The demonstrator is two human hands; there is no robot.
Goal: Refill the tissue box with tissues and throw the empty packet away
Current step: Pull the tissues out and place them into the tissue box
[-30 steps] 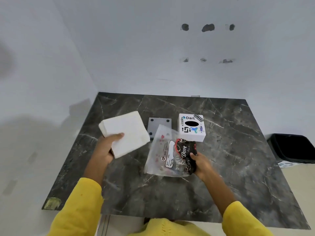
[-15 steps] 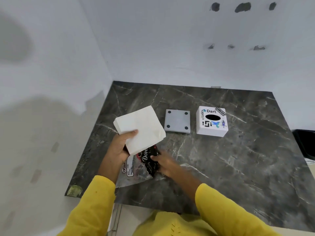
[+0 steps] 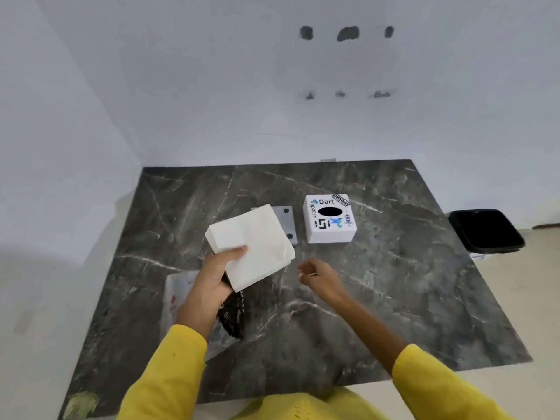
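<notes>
My left hand holds a thick white stack of tissues above the dark marble table. The clear and black plastic packet lies on the table under my left forearm, partly hidden. My right hand hovers empty to the right of the stack, fingers loosely curled. The white tissue box, covered in stickers with a black oval slot on top, stands further back on the right. Its grey base plate lies beside it, half hidden behind the tissues.
A black bin stands on the floor past the table's right edge. White walls close the left and the back. A yellowish patch marks the table's near-left corner.
My right hand has let go of the packet, which now lies at the left under my left arm, and has moved right. My left hand has carried the tissues towards the box.
</notes>
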